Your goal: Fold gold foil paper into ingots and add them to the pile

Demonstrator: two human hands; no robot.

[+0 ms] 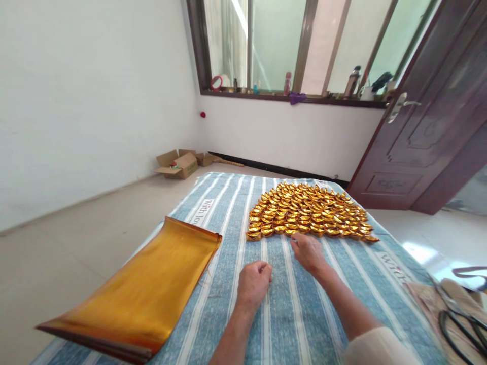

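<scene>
Many folded gold foil ingots stand in close rows on the striped blue cloth. My right hand is at the front row of ingots, fingers pinched together; what is between its fingertips, if anything, is hidden. My left hand rests closer to me over the cloth, curled into a loose fist with no object showing in it. To its left lies a stack of shiny gold foil sheets, slightly curled at its edges.
Scissors with black handles lie at the right edge on the striped cloth. A dark red door stands beyond on the right. An open cardboard box is on the floor by the wall. Bottles line the windowsill.
</scene>
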